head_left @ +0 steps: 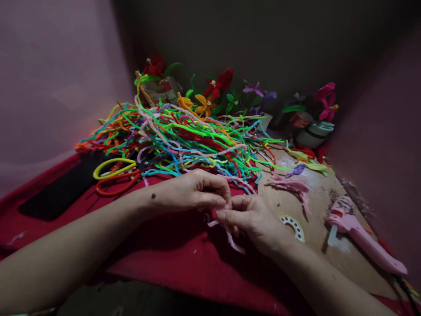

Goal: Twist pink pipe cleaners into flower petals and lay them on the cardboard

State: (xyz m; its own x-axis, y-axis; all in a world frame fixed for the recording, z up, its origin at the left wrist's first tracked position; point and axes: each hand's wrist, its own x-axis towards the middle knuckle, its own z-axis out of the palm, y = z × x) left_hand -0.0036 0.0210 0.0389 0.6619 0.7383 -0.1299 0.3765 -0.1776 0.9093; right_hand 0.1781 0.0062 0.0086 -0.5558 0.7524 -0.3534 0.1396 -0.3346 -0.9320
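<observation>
My left hand (200, 189) and my right hand (251, 219) meet above the front of the red cloth. Between their pinched fingertips is a pale pink pipe cleaner (233, 240), its loose ends hanging below. Thumb and forefinger of each hand are closed on it; the part inside the grip is mostly hidden. Just beyond my hands spreads a big heap of colourful pipe cleaners (197, 136). Scissors (115, 173) with one yellow and one red handle loop lie left of my left wrist, their blades partly under the heap.
A pink glue gun (362, 239) rests on a brown board (272, 202) at right, near a white ring with holes (292, 227) and pink pipe-cleaner petals (292, 184). A black flat object (59, 188) lies left. Pipe-cleaner flowers (219, 83) stand behind. The red cloth (158, 259) covers the table.
</observation>
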